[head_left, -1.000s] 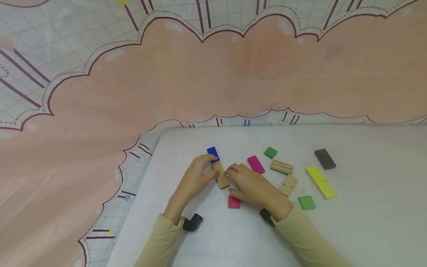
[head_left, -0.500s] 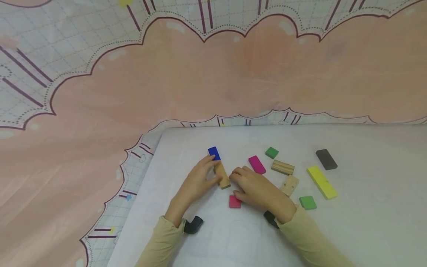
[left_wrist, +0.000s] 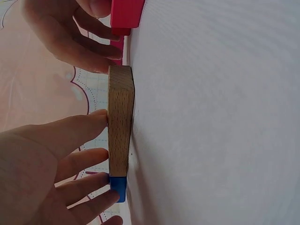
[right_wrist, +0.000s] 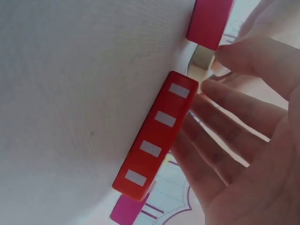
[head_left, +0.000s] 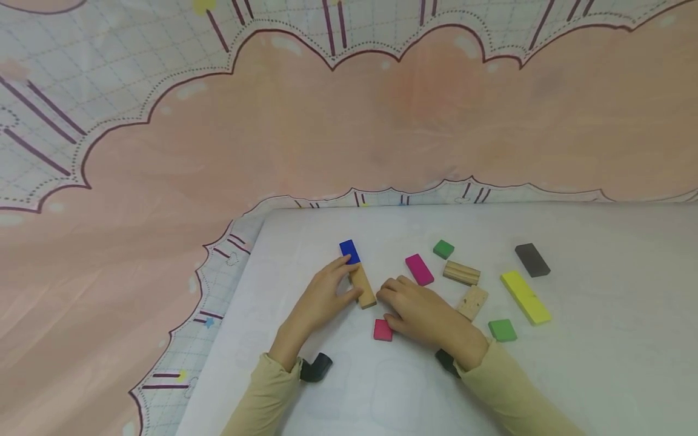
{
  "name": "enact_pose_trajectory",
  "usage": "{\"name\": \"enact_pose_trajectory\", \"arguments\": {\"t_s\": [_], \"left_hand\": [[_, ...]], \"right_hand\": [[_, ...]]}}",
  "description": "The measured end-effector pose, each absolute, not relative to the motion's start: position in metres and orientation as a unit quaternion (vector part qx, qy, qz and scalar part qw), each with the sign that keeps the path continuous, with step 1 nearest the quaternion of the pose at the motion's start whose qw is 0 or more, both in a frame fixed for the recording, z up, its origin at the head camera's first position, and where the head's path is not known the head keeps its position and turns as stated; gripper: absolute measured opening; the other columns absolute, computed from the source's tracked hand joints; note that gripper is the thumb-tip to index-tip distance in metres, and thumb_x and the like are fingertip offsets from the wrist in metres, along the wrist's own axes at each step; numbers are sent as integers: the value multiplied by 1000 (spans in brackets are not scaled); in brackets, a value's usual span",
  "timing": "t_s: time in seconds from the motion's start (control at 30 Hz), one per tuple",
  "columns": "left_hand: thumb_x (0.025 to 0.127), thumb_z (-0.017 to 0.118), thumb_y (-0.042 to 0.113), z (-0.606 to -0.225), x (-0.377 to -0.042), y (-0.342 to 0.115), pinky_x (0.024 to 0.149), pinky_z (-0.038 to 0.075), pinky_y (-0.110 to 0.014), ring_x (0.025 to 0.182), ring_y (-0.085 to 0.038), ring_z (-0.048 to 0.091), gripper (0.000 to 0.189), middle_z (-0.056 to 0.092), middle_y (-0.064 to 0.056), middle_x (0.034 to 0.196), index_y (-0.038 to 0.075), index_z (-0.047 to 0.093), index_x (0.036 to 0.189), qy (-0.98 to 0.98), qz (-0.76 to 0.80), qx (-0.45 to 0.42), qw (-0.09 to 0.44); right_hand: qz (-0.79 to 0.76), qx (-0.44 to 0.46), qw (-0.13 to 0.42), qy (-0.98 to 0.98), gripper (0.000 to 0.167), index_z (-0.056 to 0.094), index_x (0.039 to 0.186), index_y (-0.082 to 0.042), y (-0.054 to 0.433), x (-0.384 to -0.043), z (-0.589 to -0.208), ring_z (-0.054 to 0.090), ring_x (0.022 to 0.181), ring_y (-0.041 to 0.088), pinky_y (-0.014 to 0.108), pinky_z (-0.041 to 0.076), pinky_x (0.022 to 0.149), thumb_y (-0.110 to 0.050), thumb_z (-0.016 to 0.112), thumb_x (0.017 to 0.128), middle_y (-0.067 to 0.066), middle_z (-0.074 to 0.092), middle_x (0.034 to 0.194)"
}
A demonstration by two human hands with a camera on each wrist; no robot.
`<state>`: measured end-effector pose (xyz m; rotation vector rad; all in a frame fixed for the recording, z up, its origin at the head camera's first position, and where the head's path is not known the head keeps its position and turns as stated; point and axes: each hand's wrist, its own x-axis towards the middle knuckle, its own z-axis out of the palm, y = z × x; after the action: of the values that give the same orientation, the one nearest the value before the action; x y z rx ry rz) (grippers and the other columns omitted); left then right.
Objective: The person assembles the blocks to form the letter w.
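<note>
My left hand [head_left: 319,297] lies over the far left blocks with fingers spread. In the left wrist view its thumb and fingertips touch the top of a plain wooden block [left_wrist: 120,122] and the blue block [left_wrist: 118,187] set end to end with it. My right hand [head_left: 428,312] hovers low just right of the wooden block. Its thumb is at a small pinkish-red block [head_left: 383,330]. In the right wrist view its loosely extended fingers lie along the far side of a long red block [right_wrist: 154,138] with white rectangles; the hand hides that block in the head view.
Right of the hands lie a magenta block [head_left: 419,270], two green blocks [head_left: 444,249], a grooved wooden piece [head_left: 462,273], a speckled wooden block [head_left: 472,301], a yellow block [head_left: 525,297] and a dark grey block [head_left: 532,260]. The white table [head_left: 349,399] meets a cloud-patterned cloth behind.
My right hand has shifted right and slightly nearer, away from the wooden block. My left thumb has slid a little toward that block's near end. The loose blocks stay put.
</note>
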<state>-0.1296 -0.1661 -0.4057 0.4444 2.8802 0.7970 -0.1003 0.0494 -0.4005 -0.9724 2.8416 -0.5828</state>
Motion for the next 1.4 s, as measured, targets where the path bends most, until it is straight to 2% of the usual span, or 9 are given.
{"name": "enact_pose_trajectory", "arguments": {"t_s": [0.43,1.03,1.4], "left_hand": [[94,69,34,-406,-129,-167,118,31,-50,146,-30,34,54,37,-5,159,13,55,141,950,268,140,72],[94,68,35,-408,-131,-169,117,33,-50,146,-30,35,54,37,-5,159,13,56,141,950,265,146,71],[94,68,34,-409,-130,-169,117,33,-50,146,-30,36,53,38,-5,159,13,56,141,950,268,147,68]], "right_hand": [[-186,-334,32,923,32,70,118,-7,49,-93,-397,62,105,20,34,57,91,-20,75,88,5,69,111],[-175,-342,37,922,44,72,114,-12,52,-89,-402,60,102,15,34,56,91,-47,73,88,1,70,108],[-168,-363,26,916,41,74,110,-13,53,-88,-403,61,103,15,34,56,92,-46,75,85,-1,70,107]]}}
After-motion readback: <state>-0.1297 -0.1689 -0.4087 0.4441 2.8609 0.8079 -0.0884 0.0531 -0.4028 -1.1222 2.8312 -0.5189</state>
